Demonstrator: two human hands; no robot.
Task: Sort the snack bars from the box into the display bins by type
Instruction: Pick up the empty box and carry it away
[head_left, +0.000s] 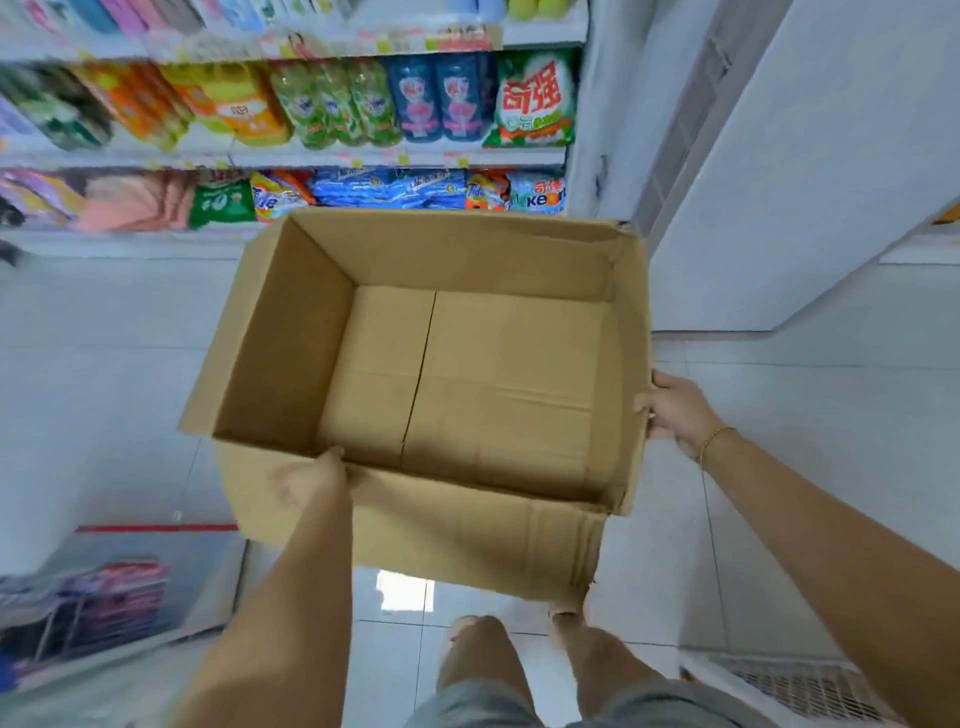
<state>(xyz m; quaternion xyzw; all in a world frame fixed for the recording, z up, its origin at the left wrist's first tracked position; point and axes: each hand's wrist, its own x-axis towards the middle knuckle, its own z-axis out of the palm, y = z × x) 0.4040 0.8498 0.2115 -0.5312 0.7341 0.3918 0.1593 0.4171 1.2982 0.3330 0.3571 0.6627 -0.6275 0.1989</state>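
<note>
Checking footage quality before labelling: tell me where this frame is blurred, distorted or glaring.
Head view: upper-left shelves smear with motion blur; left hand on the box rim is soft, right hand sharper; wide-angle lens bends the walls; a bright reflection glares on the floor.

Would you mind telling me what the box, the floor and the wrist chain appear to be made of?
The box looks like brown corrugated cardboard, matte, with creases and a frayed corner. The floor seems glazed ceramic tile: pale, glossy, with grout lines and a light reflection. The wrist chain looks like gold-coloured metal; too small to be sure.
</note>
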